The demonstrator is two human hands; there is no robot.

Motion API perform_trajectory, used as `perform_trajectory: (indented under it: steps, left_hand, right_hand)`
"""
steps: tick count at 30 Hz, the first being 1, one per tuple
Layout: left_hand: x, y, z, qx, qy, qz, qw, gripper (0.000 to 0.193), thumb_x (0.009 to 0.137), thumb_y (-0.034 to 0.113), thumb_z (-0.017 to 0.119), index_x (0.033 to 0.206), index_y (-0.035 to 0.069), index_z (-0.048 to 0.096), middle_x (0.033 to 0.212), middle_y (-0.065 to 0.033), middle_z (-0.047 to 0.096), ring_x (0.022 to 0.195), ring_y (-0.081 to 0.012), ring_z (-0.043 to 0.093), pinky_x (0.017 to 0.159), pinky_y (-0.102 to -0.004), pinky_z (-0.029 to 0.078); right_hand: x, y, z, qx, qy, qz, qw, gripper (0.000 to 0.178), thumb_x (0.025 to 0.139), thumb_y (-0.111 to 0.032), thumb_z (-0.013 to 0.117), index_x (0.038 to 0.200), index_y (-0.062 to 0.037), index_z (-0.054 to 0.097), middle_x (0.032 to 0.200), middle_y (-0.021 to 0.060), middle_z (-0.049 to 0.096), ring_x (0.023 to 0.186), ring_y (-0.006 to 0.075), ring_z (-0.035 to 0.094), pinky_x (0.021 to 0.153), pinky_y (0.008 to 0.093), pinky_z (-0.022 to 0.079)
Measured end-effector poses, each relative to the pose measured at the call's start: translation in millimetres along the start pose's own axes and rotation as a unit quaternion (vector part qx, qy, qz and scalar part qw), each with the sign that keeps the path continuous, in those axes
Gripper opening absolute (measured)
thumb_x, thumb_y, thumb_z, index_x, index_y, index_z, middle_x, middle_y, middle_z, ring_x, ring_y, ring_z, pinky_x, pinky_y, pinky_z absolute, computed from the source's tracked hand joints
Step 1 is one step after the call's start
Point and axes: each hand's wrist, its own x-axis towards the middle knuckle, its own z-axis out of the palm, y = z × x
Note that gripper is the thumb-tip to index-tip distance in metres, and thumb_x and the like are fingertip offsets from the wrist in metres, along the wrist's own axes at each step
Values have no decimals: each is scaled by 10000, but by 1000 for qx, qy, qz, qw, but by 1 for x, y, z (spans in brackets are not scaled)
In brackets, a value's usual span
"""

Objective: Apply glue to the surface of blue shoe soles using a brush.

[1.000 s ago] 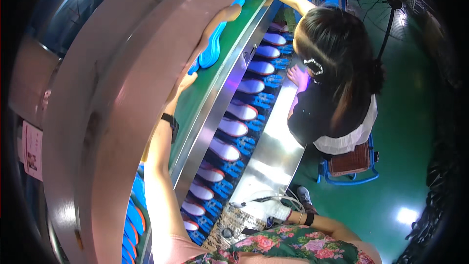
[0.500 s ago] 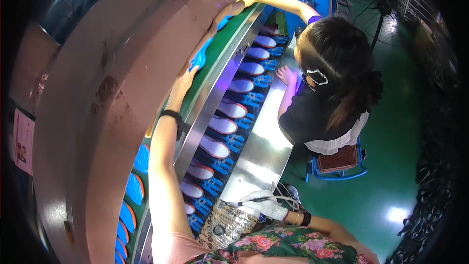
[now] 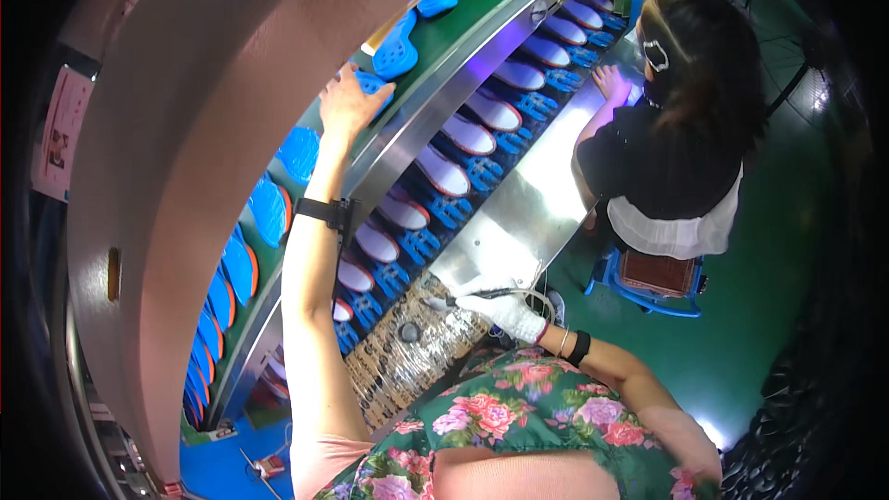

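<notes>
My left hand point(image 3: 349, 102) reaches up to the green upper conveyor belt point(image 3: 482, 14) and rests on a blue shoe-sole mould point(image 3: 373, 83), fingers spread over it. A black band sits on that wrist. My right hand point(image 3: 500, 304), in a white glove, holds a thin dark tool with a cable at the near end of the steel worktable point(image 3: 528, 204). Below the belt runs a lower line of white insoles on blue holders point(image 3: 444, 171).
A co-worker in a black top point(image 3: 662, 157) sits on a blue stool point(image 3: 653, 273) at the steel table, one hand on it. More blue moulds point(image 3: 396, 44) ride the belt under a large curved grey hood point(image 3: 185, 130). A perforated mat point(image 3: 407, 366) lies near me.
The view has swung down and left. My left hand has drawn back along the belt onto a nearer blue mould. The co-worker's far arm now reaches out of view.
</notes>
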Motion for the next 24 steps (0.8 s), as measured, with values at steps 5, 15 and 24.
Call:
perform_trajectory:
  steps: [5, 15, 24]
  left_hand:
    - [-20, -11, -3, -81, -170, -29, 982, 635, 783, 561, 761, 1176, 90, 595, 1224, -264, 584, 1157, -444, 581, 945, -519, 492]
    - [-55, -12, -26, -783, 109, -200, 579, 304, 954, 282, 693, 1123, 75, 548, 1251, -134, 568, 1209, -353, 538, 1095, -629, 405]
    - [-230, -10, -95, -928, -91, -197, 304, 730, 778, 136, 688, 1438, 2, 407, 1337, -225, 544, 1218, -369, 571, 1094, -463, 455]
  right_hand:
    - [-4, 0, 3, 35, 0, 11, 999, 172, 901, -80, 728, 1049, 0, 761, 970, 54, 764, 866, 99, 676, 776, 255, 538]
    - [-6, -2, 19, 76, -13, 52, 996, 212, 916, -98, 723, 1096, 13, 735, 957, 40, 740, 770, 77, 642, 695, 232, 521]
    - [-6, 4, 42, 40, 9, 61, 997, 211, 884, -87, 738, 1071, 10, 752, 1032, 81, 753, 921, 138, 682, 869, 272, 531]
